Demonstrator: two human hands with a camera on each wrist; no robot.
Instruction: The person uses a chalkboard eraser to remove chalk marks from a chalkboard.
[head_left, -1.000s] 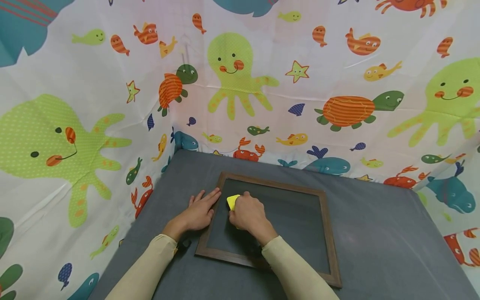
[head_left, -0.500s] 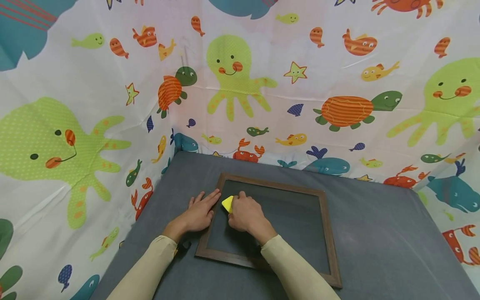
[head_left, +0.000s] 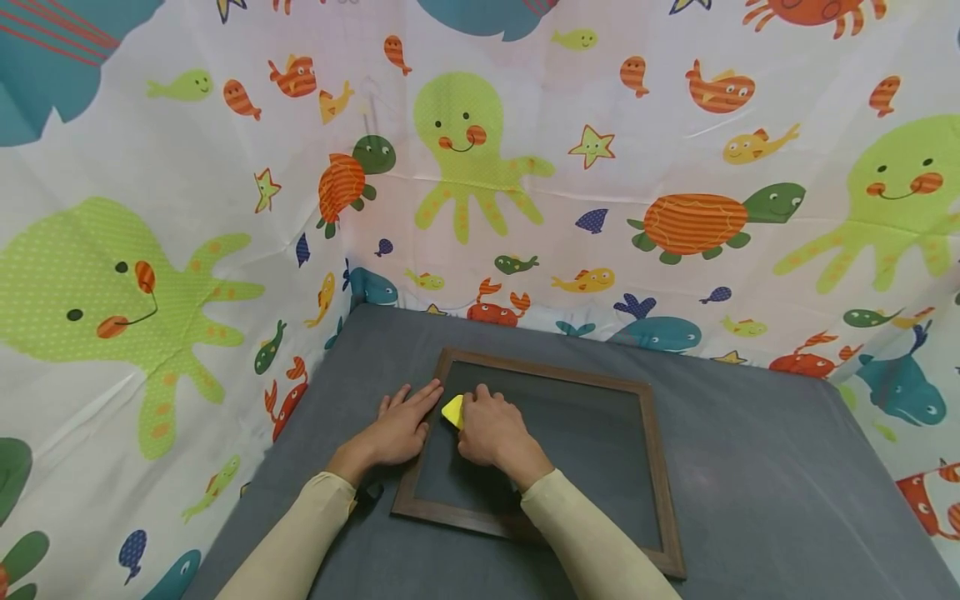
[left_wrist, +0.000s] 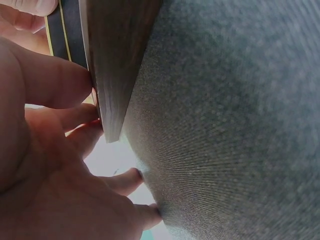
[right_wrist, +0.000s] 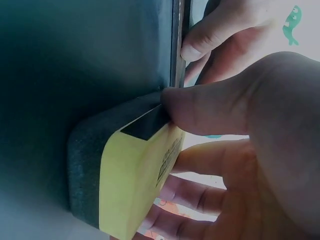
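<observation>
A dark chalkboard point(head_left: 577, 442) with a brown wooden frame point(head_left: 653, 467) lies flat and slightly turned on the grey-covered table. My right hand point(head_left: 491, 429) grips a chalkboard eraser point(head_left: 452, 412) over the board's left part. In the right wrist view the eraser point(right_wrist: 132, 175) shows a yellow body and a dark base against the board, with the thumb on one side and fingers on the other. My left hand point(head_left: 393, 429) rests at the frame's left side, fingers extended. In the left wrist view its thumb point(left_wrist: 60, 84) touches the frame's edge.
Grey cloth point(head_left: 750, 475) covers the table around the board. White curtains point(head_left: 555, 200) printed with sea animals rise behind it and along both sides. A small dark object point(head_left: 367, 493) shows by the left wrist.
My right hand has shifted slightly left with the eraser, whose visible yellow end has turned and now sits closer to the frame's left side. The left hand stays in place.
</observation>
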